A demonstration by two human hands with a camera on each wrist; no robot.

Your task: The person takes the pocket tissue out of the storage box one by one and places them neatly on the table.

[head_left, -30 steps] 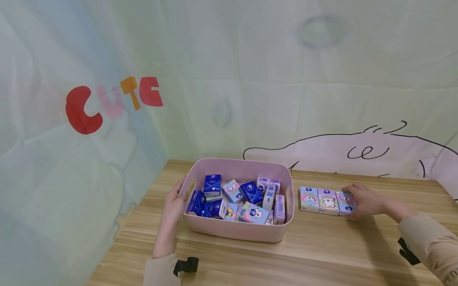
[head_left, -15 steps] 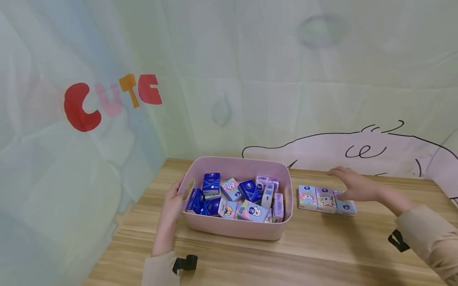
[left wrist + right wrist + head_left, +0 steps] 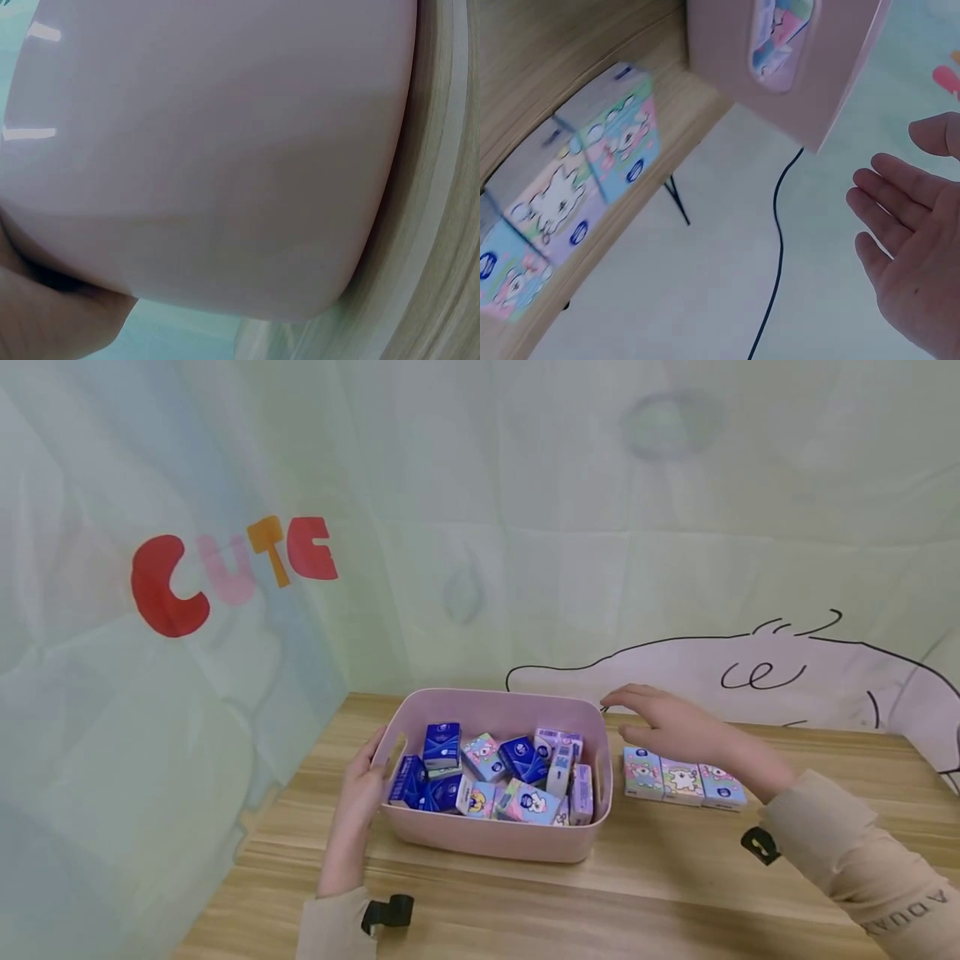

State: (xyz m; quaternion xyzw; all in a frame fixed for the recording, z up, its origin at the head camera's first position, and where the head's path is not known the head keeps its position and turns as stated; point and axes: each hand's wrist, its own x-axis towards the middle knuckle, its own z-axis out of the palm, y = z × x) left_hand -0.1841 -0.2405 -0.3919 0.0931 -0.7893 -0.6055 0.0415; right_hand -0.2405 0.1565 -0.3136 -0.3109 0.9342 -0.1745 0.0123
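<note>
A pink plastic bin [image 3: 491,842] stands on the wooden table, holding several small tissue packs, some dark blue [image 3: 523,758] and some pastel with cartoon prints [image 3: 531,803]. My left hand [image 3: 362,789] grips its left end beside the handle slot; part of that hand also shows against the bin wall [image 3: 225,150] in the left wrist view. With nothing in it, my right hand [image 3: 667,724] is raised near the bin's back right corner, fingers extended. Below and right of that hand, three cartoon tissue packs [image 3: 681,779] lie side by side in a row.
A pale fabric backdrop [image 3: 420,568] rises behind and left of the table [image 3: 480,910], with CUTE lettering [image 3: 171,585] and a line-drawn animal [image 3: 765,685]. In the right wrist view, the row's end pack [image 3: 622,142] lies near the table edge.
My right hand has let go of the row of packs, lifted off and moved left toward the bin. The row stays on the table, and the left hand keeps its place.
</note>
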